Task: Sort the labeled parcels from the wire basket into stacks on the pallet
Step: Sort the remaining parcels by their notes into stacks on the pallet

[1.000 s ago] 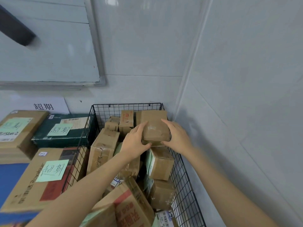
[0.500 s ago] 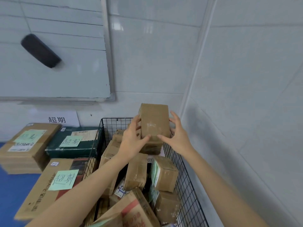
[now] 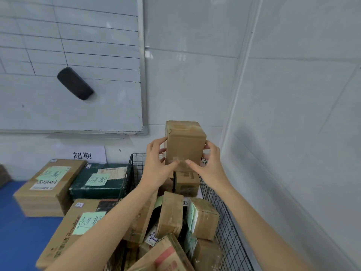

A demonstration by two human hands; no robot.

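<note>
Wall sign [image 3: 88, 155] reading 超期, left hand [image 3: 156, 170], right hand [image 3: 210, 166] holding brown parcel [image 3: 184, 145]

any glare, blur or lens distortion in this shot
Head view: soft glare patches on the tiled wall beside the whiteboard; its frame bows slightly, likely wide-angle distortion; the held parcel is fairly sharp, while the big carton at lower left is smeared.

small brown taped cardboard parcel [image 3: 184, 145]: upright, held in the air above the far end of black wire basket [image 3: 229, 233] | other brown cardboard parcels [image 3: 170, 214]: heaped inside, tilted
</note>
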